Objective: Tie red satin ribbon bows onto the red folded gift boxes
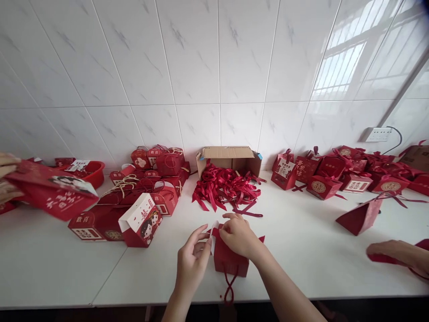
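Observation:
In front of me on the white table stands a small red gift box [231,260], with a twisted red cord handle [229,288] hanging from its near side over the table edge. My left hand [193,257] is at the box's left side, thumb and bent fingers at a raised white-backed flap [214,235]. My right hand [238,235] lies over the top of the box with its fingers curled in, pressing near the same flap. Exactly what the right fingertips pinch is partly hidden. Pointed red tips stick out at the box's right side.
Beyond the box, a cardboard carton [228,153] spills red ribbons [226,185]. Finished-looking red boxes [147,179] crowd the left; more boxes [331,172] stand right. Another person's hand [8,176] holds a red box [55,188] at left; another hand [398,252] is at right.

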